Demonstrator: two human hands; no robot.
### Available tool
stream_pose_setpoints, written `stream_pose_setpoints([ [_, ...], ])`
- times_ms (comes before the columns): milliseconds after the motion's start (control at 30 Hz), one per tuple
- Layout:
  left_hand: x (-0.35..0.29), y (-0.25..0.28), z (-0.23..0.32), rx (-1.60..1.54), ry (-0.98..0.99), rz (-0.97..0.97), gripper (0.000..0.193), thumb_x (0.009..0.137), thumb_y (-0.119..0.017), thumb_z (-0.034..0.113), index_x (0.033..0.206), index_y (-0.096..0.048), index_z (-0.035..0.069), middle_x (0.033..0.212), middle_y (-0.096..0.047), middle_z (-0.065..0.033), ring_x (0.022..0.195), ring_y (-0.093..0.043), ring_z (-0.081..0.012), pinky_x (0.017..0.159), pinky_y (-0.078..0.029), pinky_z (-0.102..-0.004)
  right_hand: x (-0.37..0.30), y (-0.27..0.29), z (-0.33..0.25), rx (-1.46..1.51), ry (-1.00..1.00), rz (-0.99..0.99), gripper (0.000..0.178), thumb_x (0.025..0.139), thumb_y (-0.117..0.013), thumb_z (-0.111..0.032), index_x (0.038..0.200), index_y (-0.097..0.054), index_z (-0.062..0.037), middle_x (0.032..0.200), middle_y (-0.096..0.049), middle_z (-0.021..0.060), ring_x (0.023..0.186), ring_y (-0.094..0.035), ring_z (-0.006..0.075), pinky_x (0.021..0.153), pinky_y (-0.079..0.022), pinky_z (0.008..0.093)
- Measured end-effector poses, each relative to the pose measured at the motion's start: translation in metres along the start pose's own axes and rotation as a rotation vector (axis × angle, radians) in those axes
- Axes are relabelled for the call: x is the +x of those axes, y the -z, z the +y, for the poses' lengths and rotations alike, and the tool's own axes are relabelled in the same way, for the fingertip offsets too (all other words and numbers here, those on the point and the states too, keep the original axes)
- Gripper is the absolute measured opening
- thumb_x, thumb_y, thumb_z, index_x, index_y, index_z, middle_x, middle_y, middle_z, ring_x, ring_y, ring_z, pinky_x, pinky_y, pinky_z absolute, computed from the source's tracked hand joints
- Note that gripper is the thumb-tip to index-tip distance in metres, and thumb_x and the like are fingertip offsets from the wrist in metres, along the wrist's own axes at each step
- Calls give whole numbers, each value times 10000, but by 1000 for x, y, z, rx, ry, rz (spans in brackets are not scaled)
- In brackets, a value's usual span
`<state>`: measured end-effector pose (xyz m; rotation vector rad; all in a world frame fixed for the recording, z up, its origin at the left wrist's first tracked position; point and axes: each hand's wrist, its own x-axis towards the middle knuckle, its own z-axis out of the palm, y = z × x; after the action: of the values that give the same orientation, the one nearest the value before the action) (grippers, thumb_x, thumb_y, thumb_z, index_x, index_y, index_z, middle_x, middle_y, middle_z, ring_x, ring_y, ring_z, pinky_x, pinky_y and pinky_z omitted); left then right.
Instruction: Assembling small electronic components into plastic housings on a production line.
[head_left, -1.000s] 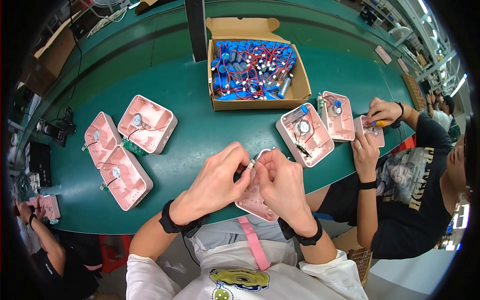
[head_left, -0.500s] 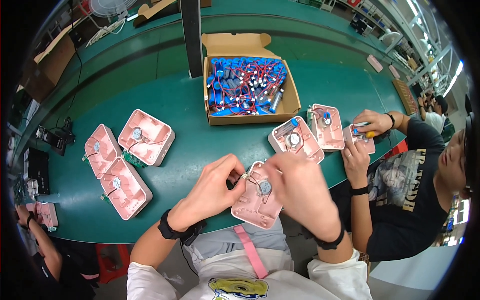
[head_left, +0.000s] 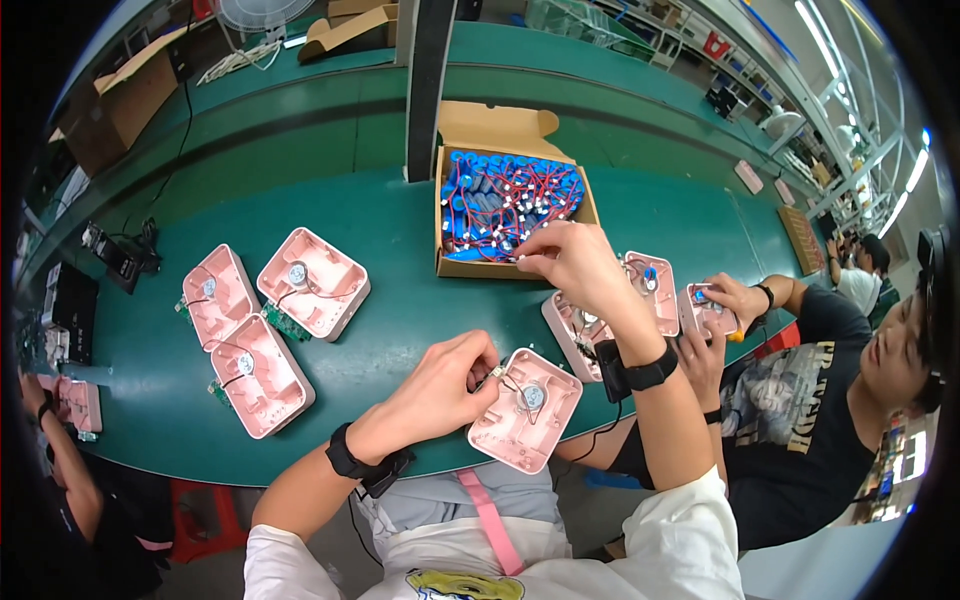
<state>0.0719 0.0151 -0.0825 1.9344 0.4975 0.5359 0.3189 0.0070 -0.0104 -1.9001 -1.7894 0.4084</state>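
Observation:
My left hand is closed on a small circuit board at the upper left rim of a pink plastic shell; the fingers hide most of the board. Thin wires run from it to a round silver speaker inside the shell. My right hand reaches over the front edge of a cardboard box full of blue cylindrical batteries with red and black leads and white plugs. Its fingertips are pinched together by the wires, and what they hold, if anything, is too small to make out.
Three pink shells with speakers and green boards lie at the left. Another shell stands partly under my right forearm, one beyond it. At the right a co-worker's hands work on a shell. A dark post rises behind the box.
My right hand has moved from the near shell up and away to the battery box. My left hand stays at the shell's rim. The whole view has shifted slightly.

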Motion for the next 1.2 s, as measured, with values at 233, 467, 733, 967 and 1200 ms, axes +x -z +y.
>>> stream_pose_setpoints([
  [233,-2,0,-2,-23,-7,-8,186,881,-732,67,995,-617,-24,911,-669,-127,788,-688,-226,717,-571,-348,-1,16,-4,646,-47,206,160,982,-717,-45,1111,-756,42,1025,-795,106,862,-741,156,749,-585,280],
  [467,0,1,-2,-19,-17,-24,185,883,-733,70,999,-621,-22,910,-668,-118,791,-682,-222,728,-570,-346,-2,33,-25,864,58,289,170,1038,-640,-20,1173,-689,70,1060,-781,163,942,-766,188,803,-617,290],
  [733,1,3,3,-12,-9,-53,183,879,-732,61,996,-618,-21,917,-669,-114,793,-676,-226,741,-570,-352,-38,47,-40,895,72,269,150,1025,-652,-14,1140,-676,80,1030,-775,195,887,-780,216,786,-638,313],
  [967,0,4,-1,-15,-59,-72,174,872,-718,40,997,-613,-19,930,-663,-114,812,-674,-240,764,-568,-361,-86,25,-37,980,-107,111,146,1001,-659,28,1131,-669,94,991,-770,204,845,-785,234,702,-647,314],
  [1200,2,4,1,-10,-65,-74,166,865,-699,23,997,-607,-19,930,-650,-113,804,-667,-240,763,-565,-367,-110,25,-27,893,-208,173,161,965,-682,83,1114,-732,117,988,-762,192,826,-781,224,703,-649,307],
])
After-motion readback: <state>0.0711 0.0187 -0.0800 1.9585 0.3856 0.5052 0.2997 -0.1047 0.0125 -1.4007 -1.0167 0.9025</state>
